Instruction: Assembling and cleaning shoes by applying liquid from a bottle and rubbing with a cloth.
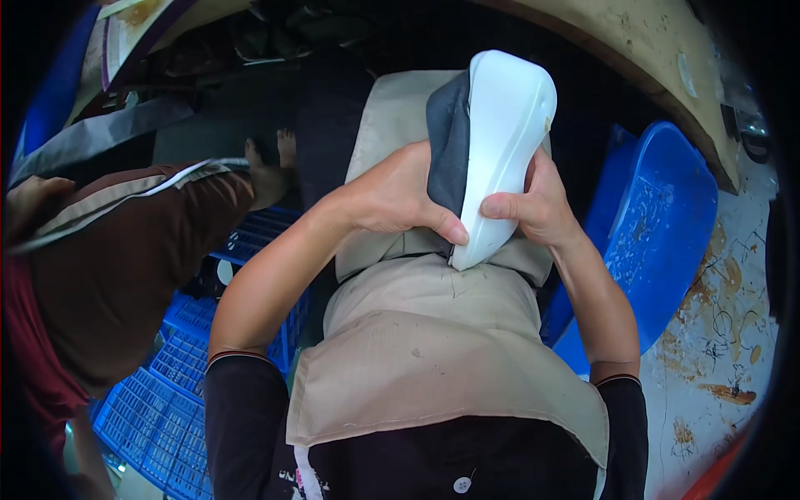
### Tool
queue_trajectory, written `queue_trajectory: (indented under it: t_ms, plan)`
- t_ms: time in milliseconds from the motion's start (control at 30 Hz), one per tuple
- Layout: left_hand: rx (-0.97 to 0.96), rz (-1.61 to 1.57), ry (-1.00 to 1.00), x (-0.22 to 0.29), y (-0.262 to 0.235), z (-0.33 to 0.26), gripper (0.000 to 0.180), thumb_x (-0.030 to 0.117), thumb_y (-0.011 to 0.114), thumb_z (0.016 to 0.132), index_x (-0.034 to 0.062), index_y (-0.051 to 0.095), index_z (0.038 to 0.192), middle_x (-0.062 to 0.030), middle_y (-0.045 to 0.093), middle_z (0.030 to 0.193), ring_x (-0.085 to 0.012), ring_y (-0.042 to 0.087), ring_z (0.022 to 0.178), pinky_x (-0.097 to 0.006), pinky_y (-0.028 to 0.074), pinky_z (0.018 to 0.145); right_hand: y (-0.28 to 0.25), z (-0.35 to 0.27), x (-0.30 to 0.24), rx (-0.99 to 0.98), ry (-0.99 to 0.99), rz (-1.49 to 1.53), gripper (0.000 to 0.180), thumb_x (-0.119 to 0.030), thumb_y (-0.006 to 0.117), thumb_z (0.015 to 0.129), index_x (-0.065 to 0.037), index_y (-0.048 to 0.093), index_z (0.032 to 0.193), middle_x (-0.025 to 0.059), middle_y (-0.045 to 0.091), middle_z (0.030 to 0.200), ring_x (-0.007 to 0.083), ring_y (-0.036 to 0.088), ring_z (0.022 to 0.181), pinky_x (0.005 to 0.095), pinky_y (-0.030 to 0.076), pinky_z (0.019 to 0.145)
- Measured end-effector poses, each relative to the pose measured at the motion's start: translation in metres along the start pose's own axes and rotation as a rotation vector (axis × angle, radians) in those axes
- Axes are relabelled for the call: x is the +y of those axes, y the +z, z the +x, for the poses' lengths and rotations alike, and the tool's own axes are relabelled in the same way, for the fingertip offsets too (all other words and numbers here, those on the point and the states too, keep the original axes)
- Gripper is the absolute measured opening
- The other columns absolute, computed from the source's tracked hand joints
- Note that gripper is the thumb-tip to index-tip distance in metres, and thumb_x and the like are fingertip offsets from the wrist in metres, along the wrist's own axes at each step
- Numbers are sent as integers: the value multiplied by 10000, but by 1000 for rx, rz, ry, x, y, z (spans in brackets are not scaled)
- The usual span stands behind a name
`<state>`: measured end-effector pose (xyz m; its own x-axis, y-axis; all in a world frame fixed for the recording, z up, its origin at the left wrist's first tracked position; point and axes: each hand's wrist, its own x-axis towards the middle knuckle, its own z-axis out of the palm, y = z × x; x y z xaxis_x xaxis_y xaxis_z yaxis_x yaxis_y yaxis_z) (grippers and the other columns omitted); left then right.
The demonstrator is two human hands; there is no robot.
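Over my lap I hold a shoe (505, 133) on its side, its white sole facing right and its dark grey upper (448, 125) facing left. My left hand (404, 196) wraps round the upper, with the thumb pressed on the sole's edge near the lower end. On the other side my right hand (533, 200) grips the sole, its thumb lying across the white face and its fingers hidden behind. The narrow lower end of the shoe points toward me, close to the beige apron (450, 358) on my lap.
To my right stands a blue plastic bin (667, 200) beside a stained pale surface (708, 358). A curved table edge (617, 50) spans the upper right. At left sits another person in brown shorts (108, 283), near blue slatted crates (162, 417).
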<state>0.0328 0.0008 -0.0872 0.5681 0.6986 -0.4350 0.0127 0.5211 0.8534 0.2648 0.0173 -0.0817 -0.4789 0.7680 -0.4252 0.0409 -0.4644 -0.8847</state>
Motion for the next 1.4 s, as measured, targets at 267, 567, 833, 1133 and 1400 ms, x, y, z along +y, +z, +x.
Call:
queue_trajectory:
  t_ms: [267, 567, 833, 1133, 1400]
  plan:
    - [701, 239, 563, 74, 15, -17, 694, 248, 795, 841, -47, 491, 1391, -199, 619, 1305, -309, 604, 1159, -420, 460, 1071, 12, 3, -75, 156, -257, 239, 999, -237, 821, 807, 40, 256, 1583, 231, 568, 1392, 274, 603, 1177, 360, 496, 994]
    - [778, 190, 339, 65, 6, 4, 653, 347, 643, 1008, -70, 394, 1444, -229, 579, 1291, -288, 585, 1138, -409, 466, 1007, 33, -21, -94, 272, -544, -466, 608, -294, 690, 980, 48, 514, 1452, 166, 700, 1190, 178, 668, 982, 294, 553, 864]
    - [656, 69, 262, -3, 13, 7, 613, 404, 562, 1056, -82, 411, 1398, -222, 589, 1226, -256, 605, 1059, -369, 479, 957, 26, 17, -16, 241, -165, 225, 309, -120, 681, 967, 52, 644, 1221, 124, 730, 1040, 147, 675, 843, 264, 562, 827]
    - [694, -38, 213, -29, 16, 5, 560, 400, 535, 1065, -68, 429, 1354, -199, 607, 1148, -219, 617, 994, -350, 505, 912, 25, 37, 21, 156, -227, 478, 212, -3, 709, 910, 45, 664, 1111, 119, 740, 1003, 121, 680, 758, 203, 569, 735]
    - [719, 29, 279, -37, 16, 12, 540, 408, 544, 1057, -64, 435, 1296, -201, 602, 1129, -232, 626, 970, -355, 515, 885, 28, 40, 16, 287, -226, 172, 190, -41, 749, 873, 37, 712, 1043, 84, 741, 870, 118, 669, 704, 214, 565, 653]
